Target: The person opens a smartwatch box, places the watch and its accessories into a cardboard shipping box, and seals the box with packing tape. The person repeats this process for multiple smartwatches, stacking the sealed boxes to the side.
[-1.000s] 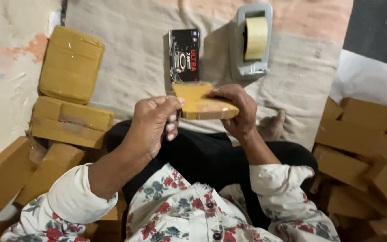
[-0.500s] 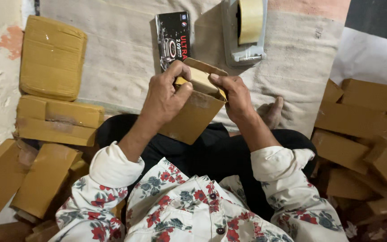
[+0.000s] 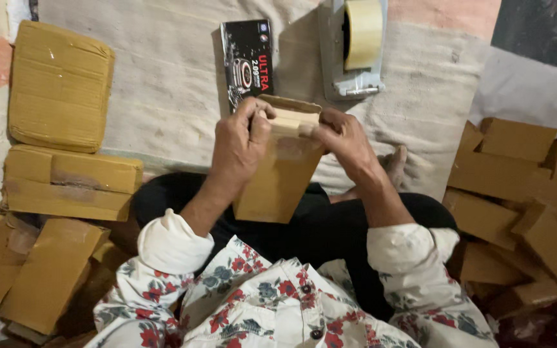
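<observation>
Fingers of both hands grip a small brown carton (image 3: 278, 171) held upright over the person's lap. The left hand (image 3: 240, 145) wraps the carton's upper left side, thumb and fingertips pinching at the top flap. The right hand (image 3: 343, 138) holds the upper right edge, fingers curled behind it.

A second ago the carton lay flat between the hands, its broad face up. Half a second ago it was tilted with its top open. Now it stands on end, its open top turned away from the camera, and the fingers have moved up to the flaps, so the work seems to have passed from turning the carton to handling its top flaps.

It is plain brown cardboard, tall and narrow, with a pale strip showing at the open end.

Beyond it, on a grey cloth (image 3: 162, 84), lie a black product box (image 3: 247, 61) and a tape dispenser (image 3: 352, 48). Wrapped parcels (image 3: 59, 84) are stacked on the left; loose cartons (image 3: 517, 174) are heaped on the right.
</observation>
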